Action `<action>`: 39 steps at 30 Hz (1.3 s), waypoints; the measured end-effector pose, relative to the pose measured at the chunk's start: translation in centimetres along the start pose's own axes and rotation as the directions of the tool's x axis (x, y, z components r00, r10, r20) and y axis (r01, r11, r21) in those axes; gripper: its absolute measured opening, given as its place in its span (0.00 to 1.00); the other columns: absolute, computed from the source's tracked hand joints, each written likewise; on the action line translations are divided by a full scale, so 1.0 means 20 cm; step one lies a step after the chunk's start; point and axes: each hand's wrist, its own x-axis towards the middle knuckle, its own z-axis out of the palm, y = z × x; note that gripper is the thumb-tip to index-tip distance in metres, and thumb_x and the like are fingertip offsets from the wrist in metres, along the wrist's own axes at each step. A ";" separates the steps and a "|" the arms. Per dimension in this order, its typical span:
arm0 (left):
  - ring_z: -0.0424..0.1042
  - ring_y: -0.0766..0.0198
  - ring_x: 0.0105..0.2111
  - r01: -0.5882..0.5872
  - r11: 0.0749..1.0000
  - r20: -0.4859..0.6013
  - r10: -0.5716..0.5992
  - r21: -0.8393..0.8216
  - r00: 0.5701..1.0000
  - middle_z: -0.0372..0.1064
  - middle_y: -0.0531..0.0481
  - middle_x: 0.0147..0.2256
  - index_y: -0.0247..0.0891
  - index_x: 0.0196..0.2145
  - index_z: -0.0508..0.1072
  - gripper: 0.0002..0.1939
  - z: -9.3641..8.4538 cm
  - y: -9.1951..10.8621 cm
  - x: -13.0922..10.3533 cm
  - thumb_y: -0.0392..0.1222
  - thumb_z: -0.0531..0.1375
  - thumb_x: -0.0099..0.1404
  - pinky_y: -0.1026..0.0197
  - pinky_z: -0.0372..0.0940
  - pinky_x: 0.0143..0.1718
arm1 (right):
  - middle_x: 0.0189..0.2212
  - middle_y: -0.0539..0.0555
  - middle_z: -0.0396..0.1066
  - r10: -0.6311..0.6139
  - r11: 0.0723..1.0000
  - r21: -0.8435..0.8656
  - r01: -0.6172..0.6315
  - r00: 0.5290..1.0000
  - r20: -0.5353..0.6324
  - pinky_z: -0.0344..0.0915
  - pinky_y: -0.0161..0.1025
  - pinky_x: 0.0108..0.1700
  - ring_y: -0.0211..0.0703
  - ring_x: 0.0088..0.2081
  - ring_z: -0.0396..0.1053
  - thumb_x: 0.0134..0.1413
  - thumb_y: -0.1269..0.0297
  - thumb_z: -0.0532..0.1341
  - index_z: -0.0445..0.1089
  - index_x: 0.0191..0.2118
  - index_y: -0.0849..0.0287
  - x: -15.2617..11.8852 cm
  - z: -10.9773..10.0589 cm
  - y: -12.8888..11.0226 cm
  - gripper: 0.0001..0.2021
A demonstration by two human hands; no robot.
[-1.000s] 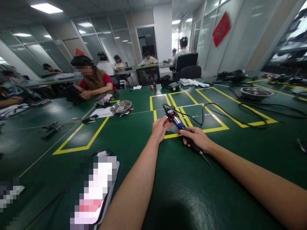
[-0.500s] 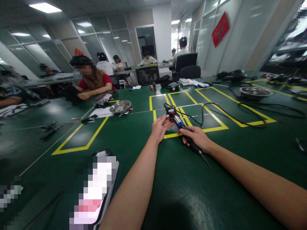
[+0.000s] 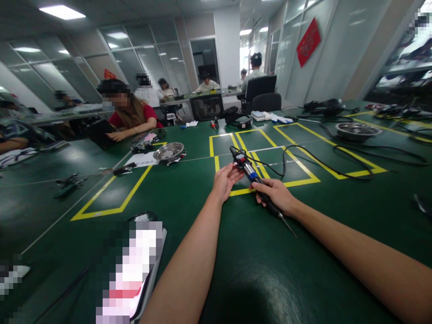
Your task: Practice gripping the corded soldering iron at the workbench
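Note:
A corded electric screwdriver (image 3: 250,172) with a silver and blue band and a black grip is held low above the green table. Its long thin bit points back toward me, down and to the right. Wrapped round the black grip is my right hand (image 3: 274,193). At the cord end, my left hand (image 3: 227,181) has thumb and forefinger closed on the screwdriver's rear part, the other fingers curled loosely beneath. A black cord (image 3: 285,162) runs from that end across the table to the right.
Yellow tape outlines (image 3: 303,182) mark the table. One metal bowl (image 3: 168,152) stands left, another metal bowl (image 3: 358,131) right. A phone (image 3: 135,270), its screen pixelated, is near my left forearm. Across the table sits a person in red (image 3: 148,117); others sit farther back.
The view has shifted very slightly. Both hands and the electric screwdriver keep nearly the same pose.

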 end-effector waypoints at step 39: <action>0.78 0.52 0.45 0.096 0.977 -0.029 -0.103 -0.189 0.994 0.78 0.34 0.40 0.29 0.43 0.73 0.14 -0.01 0.00 0.01 0.42 0.53 0.72 0.46 0.67 0.55 | 0.41 0.55 0.67 -0.402 0.577 -0.679 0.453 0.882 0.247 0.62 0.46 0.51 0.47 0.45 0.66 0.59 0.60 0.63 0.73 0.45 0.53 -0.08 -0.02 -0.01 0.10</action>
